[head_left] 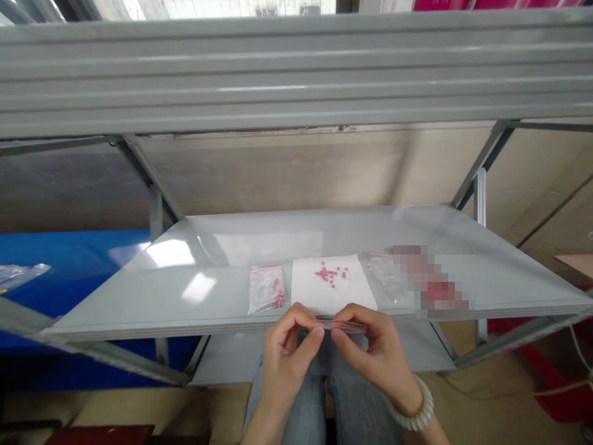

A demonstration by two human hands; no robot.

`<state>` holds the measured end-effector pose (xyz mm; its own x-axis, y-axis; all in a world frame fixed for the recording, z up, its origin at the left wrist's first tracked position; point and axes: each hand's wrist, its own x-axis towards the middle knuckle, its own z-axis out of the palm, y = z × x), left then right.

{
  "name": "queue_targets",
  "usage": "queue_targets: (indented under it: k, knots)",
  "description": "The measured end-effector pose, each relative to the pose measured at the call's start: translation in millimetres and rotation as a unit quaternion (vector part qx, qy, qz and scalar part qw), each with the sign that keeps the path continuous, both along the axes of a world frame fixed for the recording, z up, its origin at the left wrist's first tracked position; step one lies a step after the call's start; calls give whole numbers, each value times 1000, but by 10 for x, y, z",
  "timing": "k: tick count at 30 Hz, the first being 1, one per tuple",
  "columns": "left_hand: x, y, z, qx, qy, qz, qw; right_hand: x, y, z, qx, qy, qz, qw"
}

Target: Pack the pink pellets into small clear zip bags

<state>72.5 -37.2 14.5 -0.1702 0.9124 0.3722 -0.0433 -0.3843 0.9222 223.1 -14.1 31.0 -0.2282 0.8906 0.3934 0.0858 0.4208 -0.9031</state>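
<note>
Just off the shelf's front edge, my left hand point(296, 346) and my right hand point(370, 346) pinch the top strip of a clear zip bag point(345, 325), one on each side. Most of the bag below the strip is too transparent to make out. Beyond my hands lies a white sheet of paper point(308, 293) with several small pink pieces point(328, 273) scattered on it. Left of the paper rests a zip bag with pink pieces point(267, 289) gathered at its lower right. On the right, another clear bag point(386, 278) is partly covered by a blurred patch.
These things lie on a grey metal shelf point(231, 241) with slanted posts. A thick grey upper shelf point(296, 74) spans the view above. A blue surface point(83, 278) with a plastic bag point(21, 275) is at left, and a red object point(556, 383) sits low at right.
</note>
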Motion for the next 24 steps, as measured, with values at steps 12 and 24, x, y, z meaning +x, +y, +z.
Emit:
queue_targets:
  k: [12,24]
  knots:
    - [90,-36,63,43,26,-28,998,-36,-17,-10,-22,34,10,999]
    - [104,-35,6,31,-3,4,1000,10,-8,7,-2,32,-5,999]
